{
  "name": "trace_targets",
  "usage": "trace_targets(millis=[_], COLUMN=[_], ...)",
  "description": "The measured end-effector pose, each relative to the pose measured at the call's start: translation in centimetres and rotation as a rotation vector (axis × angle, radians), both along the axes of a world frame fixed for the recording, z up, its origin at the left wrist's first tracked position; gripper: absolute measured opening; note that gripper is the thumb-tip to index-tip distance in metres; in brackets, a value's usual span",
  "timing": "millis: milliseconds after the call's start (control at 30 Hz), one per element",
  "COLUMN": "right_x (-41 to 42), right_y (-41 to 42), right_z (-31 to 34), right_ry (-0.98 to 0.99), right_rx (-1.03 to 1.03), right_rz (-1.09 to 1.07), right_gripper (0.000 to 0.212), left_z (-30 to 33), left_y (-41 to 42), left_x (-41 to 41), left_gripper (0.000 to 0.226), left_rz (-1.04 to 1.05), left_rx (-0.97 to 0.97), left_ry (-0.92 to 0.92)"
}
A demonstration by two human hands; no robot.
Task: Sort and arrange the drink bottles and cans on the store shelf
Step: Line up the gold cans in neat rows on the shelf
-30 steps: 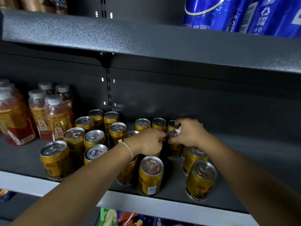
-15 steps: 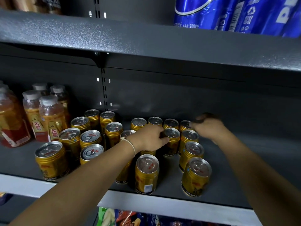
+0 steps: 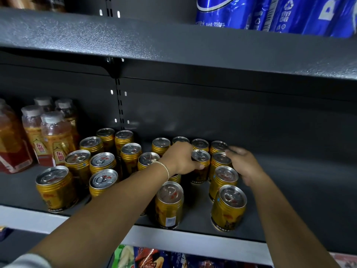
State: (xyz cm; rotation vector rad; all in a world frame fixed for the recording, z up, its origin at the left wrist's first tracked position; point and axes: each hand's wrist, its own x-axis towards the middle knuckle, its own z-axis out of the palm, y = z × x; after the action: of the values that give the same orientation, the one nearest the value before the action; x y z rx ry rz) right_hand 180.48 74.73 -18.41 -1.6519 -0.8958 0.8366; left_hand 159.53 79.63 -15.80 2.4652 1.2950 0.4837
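Observation:
Several gold drink cans stand in loose rows on the dark grey shelf (image 3: 293, 194). My left hand (image 3: 180, 158) reaches in from the lower left and grips one gold can (image 3: 201, 171) in the middle rows, fingers curled round its side. My right hand (image 3: 244, 164) is blurred and lies against the right side of the right-hand column of cans (image 3: 225, 176), fingers stretched toward the back can (image 3: 218, 146), holding nothing that I can see. Another gold can (image 3: 229, 207) stands at the front right, and one more (image 3: 169, 205) at the front middle.
Plastic bottles of orange drink (image 3: 56, 140) stand at the left of the shelf. Blue cans (image 3: 270, 12) sit on the upper shelf (image 3: 173, 43), which overhangs close above. Snack packets (image 3: 154, 258) lie below the front edge. Bare shelf floor extends to the right.
My right hand has let go of the can it held beside the left hand, reached to the back right, and now slides forward along the right column. The left hand keeps its can.

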Motion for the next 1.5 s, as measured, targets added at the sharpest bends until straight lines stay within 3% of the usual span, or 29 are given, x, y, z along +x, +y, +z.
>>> trace_targets(millis=[200, 433, 967, 1067, 1133, 1300, 1400, 1500], right_x=[0.4, 0.6, 0.0, 0.2, 0.4, -2.0, -6.6, -11.3], right_y=[0.7, 0.9, 0.4, -0.1, -0.9, -5.8, -9.8, -12.0], right_z=[-0.9, -2.3, -2.3, -1.9, -0.8, 3.5, 5.1, 4.7], right_ry=[0.214, 0.26, 0.25, 0.265, 0.173, -0.145, -0.324, -0.359], right_rx=[0.065, 0.143, 0.17, 0.158, 0.184, 0.507, 0.685, 0.551], right_rz=[-0.038, -0.004, 0.015, -0.047, -0.127, -0.206, -0.02, 0.218], right_gripper=[0.019, 0.019, 0.048, 0.049, 0.045, 0.018, 0.014, 0.016], left_z=[-0.6, -1.2, -1.1, -0.4, 0.6, 3.4, 3.4, 2.1], left_y=[0.3, 0.8, 0.6, 0.3, 0.0, -1.3, -3.2, -5.8], left_x=[-0.1, 0.0, -0.1, -0.4, -1.1, -5.0, -7.7, -9.7], left_gripper=[0.034, 0.036, 0.032, 0.042, 0.048, 0.024, 0.018, 0.019], left_rz=[0.0, -0.005, 0.024, -0.014, -0.057, -0.07, -0.112, -0.127], left_rx=[0.032, 0.042, 0.059, 0.028, -0.014, -0.016, 0.047, 0.308], left_ry=[-0.024, -0.025, -0.027, 0.042, 0.081, -0.01, -0.014, -0.111])
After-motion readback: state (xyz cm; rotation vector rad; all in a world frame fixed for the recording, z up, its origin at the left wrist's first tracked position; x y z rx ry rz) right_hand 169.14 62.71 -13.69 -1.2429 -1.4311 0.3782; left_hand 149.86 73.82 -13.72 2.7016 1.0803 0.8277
